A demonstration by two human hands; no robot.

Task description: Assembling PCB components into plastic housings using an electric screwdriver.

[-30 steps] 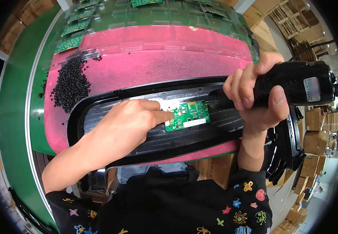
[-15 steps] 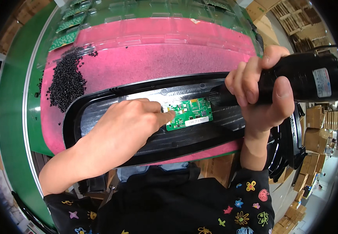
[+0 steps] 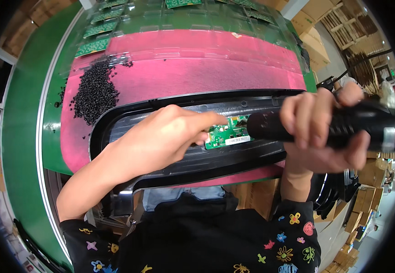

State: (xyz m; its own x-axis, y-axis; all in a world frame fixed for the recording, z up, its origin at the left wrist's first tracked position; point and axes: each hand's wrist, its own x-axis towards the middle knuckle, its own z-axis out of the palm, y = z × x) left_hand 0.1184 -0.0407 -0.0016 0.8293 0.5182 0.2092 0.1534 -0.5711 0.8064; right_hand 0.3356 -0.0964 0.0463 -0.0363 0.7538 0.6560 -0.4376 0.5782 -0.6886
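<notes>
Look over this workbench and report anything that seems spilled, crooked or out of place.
A heap of small black pellets lies loose on the pink mat, with strays scattered onto the green belt at the left. It looks like a spill. Nothing else stands out.

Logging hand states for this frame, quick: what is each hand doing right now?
Left hand: not gripping, fingertips pressing on the green circuit board.
Right hand: closed around the black power screwdriver.
</notes>
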